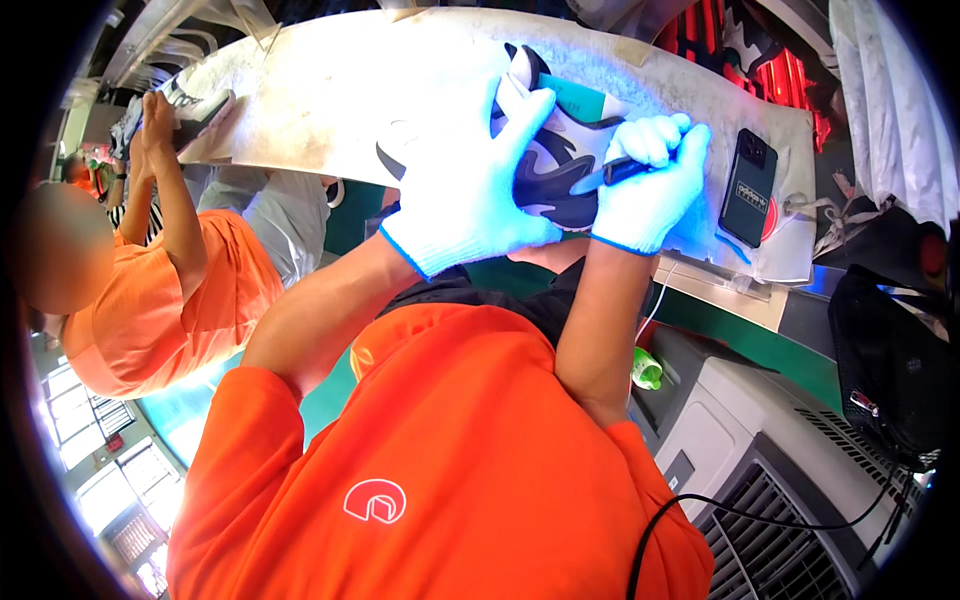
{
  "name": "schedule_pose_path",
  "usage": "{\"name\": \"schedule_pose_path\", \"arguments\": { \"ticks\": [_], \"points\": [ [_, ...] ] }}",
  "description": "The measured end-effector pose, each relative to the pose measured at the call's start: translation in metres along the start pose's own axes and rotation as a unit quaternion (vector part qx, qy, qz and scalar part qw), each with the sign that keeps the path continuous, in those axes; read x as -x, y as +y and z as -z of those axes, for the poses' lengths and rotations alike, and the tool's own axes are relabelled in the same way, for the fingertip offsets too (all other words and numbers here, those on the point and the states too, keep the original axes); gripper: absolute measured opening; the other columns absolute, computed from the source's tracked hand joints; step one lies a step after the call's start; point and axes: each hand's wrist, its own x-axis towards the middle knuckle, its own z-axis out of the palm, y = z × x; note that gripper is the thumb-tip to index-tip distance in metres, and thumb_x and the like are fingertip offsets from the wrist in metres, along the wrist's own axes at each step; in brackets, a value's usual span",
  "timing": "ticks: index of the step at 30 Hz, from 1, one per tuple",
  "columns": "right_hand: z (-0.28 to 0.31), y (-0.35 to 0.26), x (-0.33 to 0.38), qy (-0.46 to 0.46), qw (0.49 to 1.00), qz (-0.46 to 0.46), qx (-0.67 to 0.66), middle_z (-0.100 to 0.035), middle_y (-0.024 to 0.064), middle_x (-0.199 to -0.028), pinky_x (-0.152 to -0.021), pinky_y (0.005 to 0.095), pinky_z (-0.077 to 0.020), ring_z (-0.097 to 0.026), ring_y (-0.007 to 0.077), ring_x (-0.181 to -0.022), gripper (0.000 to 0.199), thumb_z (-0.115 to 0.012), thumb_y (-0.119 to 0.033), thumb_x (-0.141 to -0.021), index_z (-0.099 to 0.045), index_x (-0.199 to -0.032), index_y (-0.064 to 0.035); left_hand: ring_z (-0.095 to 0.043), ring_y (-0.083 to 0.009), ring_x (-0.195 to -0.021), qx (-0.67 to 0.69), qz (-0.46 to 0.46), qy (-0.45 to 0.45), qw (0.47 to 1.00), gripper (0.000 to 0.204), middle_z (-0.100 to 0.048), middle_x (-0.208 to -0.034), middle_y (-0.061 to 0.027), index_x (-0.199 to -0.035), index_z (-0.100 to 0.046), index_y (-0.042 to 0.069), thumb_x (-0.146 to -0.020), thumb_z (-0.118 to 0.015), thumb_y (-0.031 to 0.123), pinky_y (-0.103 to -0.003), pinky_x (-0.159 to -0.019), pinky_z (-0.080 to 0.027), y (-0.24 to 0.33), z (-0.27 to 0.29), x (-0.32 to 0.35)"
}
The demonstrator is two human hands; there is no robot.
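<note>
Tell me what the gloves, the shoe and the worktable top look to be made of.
Gloves, left hand and right hand: white knitted fabric, probably cotton, with ribbed cuffs edged in blue.
Shoe: smooth panels in black, white and grey, likely synthetic leather; matte with a slight sheen.
Worktable top: pale hard sheet, scuffed and stained; whether laminate or painted board is unclear.

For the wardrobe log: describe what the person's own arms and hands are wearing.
Both the left hand and right hand wear white knit gloves with blue-edged cuffs. The forearms are uncovered; short orange sleeves of a shirt bearing a white outline emblem end near the elbows.
</note>
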Motion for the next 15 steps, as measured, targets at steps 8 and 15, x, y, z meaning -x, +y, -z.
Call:
{"name": "schedule_pose_path", "arguments": {
  "ticks": [8,15],
  "points": [
    [-0.032,0.023,0.005,0.088,0.895,0.229,0.373,-0.059,0.0036,-0.067,-0.05,0.034,-0.046,-0.06,0.017,-0.054,0.033,-0.067,-0.028,-0.112,-0.06,-0.087,-0.0083,-0.058,-0.0506,-0.143,-0.012,0.016,-0.003,1.0,0.131,-0.037,-0.172,-0.0328,-0.173,-0.045,0.018,-0.059,-0.103,0.044,-0.058,-0.115,-0.054,0.002,-0.006,0.005],
    [0.005,-0.061,-0.036,0.04,0.807,0.054,0.587,-0.067,0.0039,-0.075,-0.054,0.0324,-0.0494,-0.063,0.0143,-0.059,0.027,-0.076,-0.033,-0.107,-0.069,-0.1,-0.0075,-0.054,-0.0563,-0.148,-0.028,-0.002,-0.002,1.0,0.13,-0.036,-0.173,-0.0358,-0.173,-0.045,0.018,-0.059,-0.101,0.048,-0.06,-0.115,-0.054,0.0,-0.002,0.002]
  ]
}}
